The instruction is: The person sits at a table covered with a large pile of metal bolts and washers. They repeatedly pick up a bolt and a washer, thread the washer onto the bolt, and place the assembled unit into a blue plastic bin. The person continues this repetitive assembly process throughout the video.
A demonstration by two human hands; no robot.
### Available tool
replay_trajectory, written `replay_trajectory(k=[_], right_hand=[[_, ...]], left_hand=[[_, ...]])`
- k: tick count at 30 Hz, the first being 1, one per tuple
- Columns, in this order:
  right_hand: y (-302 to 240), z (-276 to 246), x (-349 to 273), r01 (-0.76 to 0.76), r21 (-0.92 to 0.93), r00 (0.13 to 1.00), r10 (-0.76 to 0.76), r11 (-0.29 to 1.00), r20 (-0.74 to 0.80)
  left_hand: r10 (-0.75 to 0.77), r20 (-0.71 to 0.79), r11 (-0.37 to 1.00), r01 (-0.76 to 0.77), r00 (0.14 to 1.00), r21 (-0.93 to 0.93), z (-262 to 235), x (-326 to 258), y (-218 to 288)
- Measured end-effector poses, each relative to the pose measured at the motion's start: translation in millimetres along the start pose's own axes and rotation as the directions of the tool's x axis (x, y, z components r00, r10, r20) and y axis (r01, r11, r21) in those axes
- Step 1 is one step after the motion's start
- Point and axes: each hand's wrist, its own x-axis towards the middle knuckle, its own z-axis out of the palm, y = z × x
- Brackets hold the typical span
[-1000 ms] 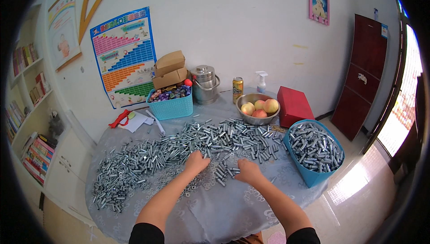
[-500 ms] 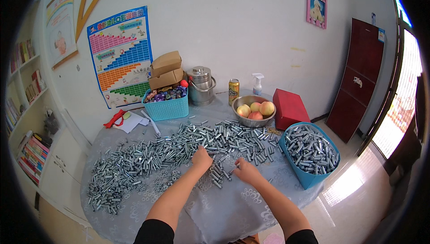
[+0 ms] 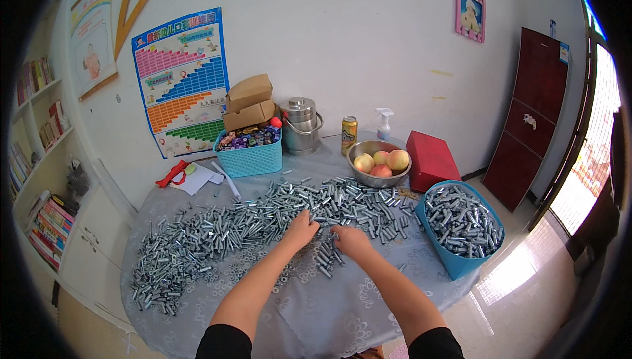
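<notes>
A wide heap of silver metal expansion bolts point(image 3: 220, 230) spreads across the cloth-covered table. My left hand point(image 3: 302, 230) is at the heap's near edge, its fingers pinched together. Close to its right, my right hand point(image 3: 353, 242) is also closed, fingertips pointing toward the left hand. Whatever the fingers hold is too small and covered to make out. Just below the gap between the hands lies a small cluster of bolts point(image 3: 324, 258). Loose washers or nuts point(image 3: 245, 268) are scattered left of my left forearm.
At the right stands a blue tub point(image 3: 461, 267) full of similar metal pieces. Behind the heap are a turquoise basket point(image 3: 250, 163) of wrapped sweets, a steel pail point(image 3: 301, 138), a can point(image 3: 349, 136), a spray bottle point(image 3: 384, 124), a bowl point(image 3: 378, 180) of peaches and a red box point(image 3: 431, 161).
My right hand has come left, closer to my left hand, narrowing the gap between them. The left hand has shifted slightly up. The whole view has shifted a little.
</notes>
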Motion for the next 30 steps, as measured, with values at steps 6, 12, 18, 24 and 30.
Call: replay_trajectory(k=[6, 12, 18, 24, 30], right_hand=[[-2, -17, -4, -0.127, 0.147, 0.989, 0.137, 0.981, -0.062], [28, -21, -9, -0.359, 0.261, 0.931, 0.362, 0.896, 0.037], [12, 11, -9, -0.401, 0.048, 0.913, 0.394, 0.915, 0.106], [30, 0, -17, -0.359, 0.236, 0.932, 0.361, 0.903, 0.036], [54, -126, -56, -0.417, 0.29, 0.885, 0.457, 0.862, -0.087]], left_hand=[[0.014, 0.158, 0.981, -0.044, 0.987, 0.188, 0, 4, 11], [0.09, 0.152, 0.954, -0.129, 0.984, 0.269, 11, 6, 9], [0.101, 0.176, 0.925, -0.157, 0.979, 0.345, 11, 8, 14], [0.097, 0.033, 0.979, -0.101, 0.995, 0.18, 8, 6, 28], [0.167, 0.2, 0.966, -0.12, 0.965, -0.227, 40, 37, 75]])
